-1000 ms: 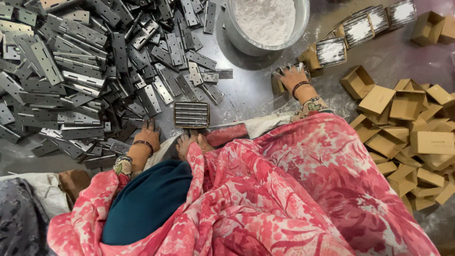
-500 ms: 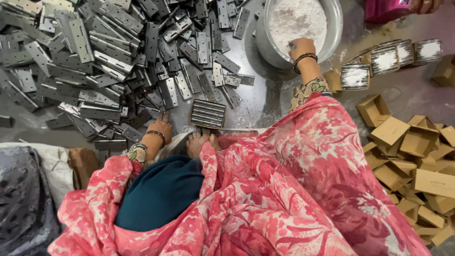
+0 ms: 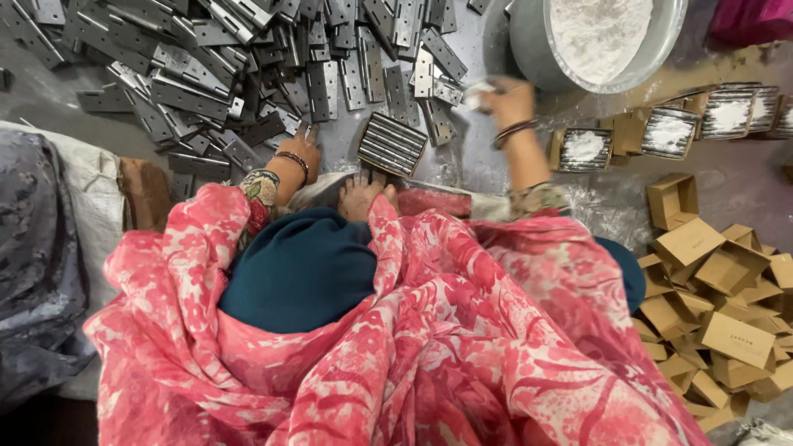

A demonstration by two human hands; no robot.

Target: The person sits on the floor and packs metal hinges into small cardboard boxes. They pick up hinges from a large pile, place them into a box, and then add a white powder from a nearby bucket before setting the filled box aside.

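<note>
The grey floor (image 3: 496,177) carries everything. Far left, a wide heap of flat grey metal hinges (image 3: 248,58) spreads across it. Near the middle, a small stacked bundle of hinges (image 3: 392,143) lies apart from the heap. Far right stands a round metal basin (image 3: 537,41) of white powder. Right of it a row of small open boxes (image 3: 669,132) filled with powder sits on the floor, amid spilled powder. Near right, a pile of empty brown cardboard boxes (image 3: 727,306). At the left, a grey cloth (image 3: 37,264).
</note>
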